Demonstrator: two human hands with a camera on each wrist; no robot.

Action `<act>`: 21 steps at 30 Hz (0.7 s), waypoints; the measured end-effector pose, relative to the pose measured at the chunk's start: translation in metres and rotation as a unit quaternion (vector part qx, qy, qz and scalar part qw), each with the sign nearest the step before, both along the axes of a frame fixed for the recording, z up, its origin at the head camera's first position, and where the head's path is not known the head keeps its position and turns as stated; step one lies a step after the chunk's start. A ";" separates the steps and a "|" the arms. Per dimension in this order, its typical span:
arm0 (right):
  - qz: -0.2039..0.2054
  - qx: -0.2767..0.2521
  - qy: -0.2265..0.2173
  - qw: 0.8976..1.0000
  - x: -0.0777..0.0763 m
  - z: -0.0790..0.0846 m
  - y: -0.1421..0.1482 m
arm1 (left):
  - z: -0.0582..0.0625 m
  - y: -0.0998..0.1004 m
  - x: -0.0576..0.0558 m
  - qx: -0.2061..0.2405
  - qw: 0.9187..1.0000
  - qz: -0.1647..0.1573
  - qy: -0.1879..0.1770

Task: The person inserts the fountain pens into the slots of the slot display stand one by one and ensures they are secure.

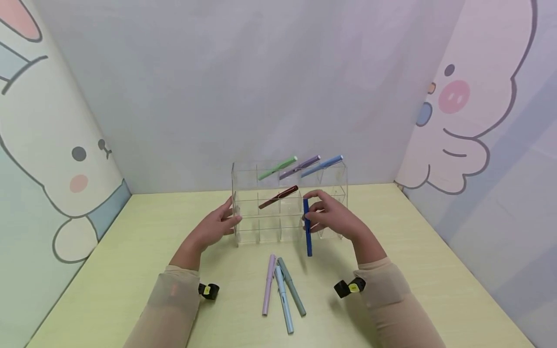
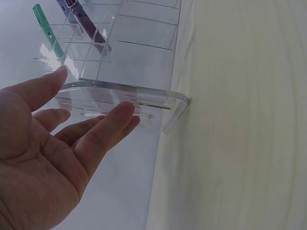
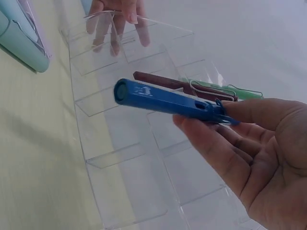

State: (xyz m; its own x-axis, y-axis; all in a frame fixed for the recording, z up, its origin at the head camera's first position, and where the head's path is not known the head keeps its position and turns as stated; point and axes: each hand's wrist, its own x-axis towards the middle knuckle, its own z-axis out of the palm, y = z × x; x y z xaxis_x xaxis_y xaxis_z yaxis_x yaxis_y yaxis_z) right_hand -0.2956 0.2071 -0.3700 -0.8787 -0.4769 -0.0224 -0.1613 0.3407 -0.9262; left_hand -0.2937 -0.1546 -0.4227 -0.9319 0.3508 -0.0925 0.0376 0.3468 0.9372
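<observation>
My right hand (image 1: 332, 215) pinches a dark blue pen (image 1: 308, 232) between thumb and fingers, before the right part of a clear acrylic pen rack (image 1: 270, 237). In the right wrist view the blue pen (image 3: 158, 101) shows its clip near the fingertips, its other end pointing away from the hand. My left hand (image 1: 213, 227) is at the rack's left side, with fairly straight fingers (image 2: 103, 132) along the side panel. A dark red pen (image 1: 278, 197) lies slanted in the middle tier. Green (image 1: 277, 168), purple (image 1: 300, 167) and light blue pens (image 1: 323, 166) lie in the top tier.
On the table (image 1: 435, 270) before the rack lie a lilac pen (image 1: 269, 285), a pale blue pen (image 1: 284, 299) and a grey-green pen (image 1: 292, 287), close together. A pale wall (image 1: 270, 87) rises behind the rack, with cartoon-printed panels on both sides.
</observation>
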 end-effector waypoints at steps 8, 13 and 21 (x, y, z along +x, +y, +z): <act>-0.082 -0.174 0.082 0.978 -0.003 0.003 0.003 | -0.006 -0.001 -0.004 0.000 1.000 0.001 -0.009; -0.138 -0.272 0.149 0.941 -0.004 0.004 0.004 | -0.004 -0.001 -0.003 -0.002 1.000 0.000 -0.006; -0.212 -0.371 0.208 0.880 -0.004 0.002 0.001 | 0.001 0.000 0.001 -0.003 1.000 -0.001 -0.003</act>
State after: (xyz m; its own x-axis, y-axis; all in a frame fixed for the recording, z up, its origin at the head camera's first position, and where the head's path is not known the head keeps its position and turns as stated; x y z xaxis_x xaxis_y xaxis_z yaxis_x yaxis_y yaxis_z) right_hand -0.2991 0.2079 -0.3677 -0.8399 0.1471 0.5224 -0.5427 -0.2211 -0.8103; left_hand -0.2930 -0.1548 -0.4216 -0.9308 0.3514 -0.1005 0.0323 0.3528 0.9351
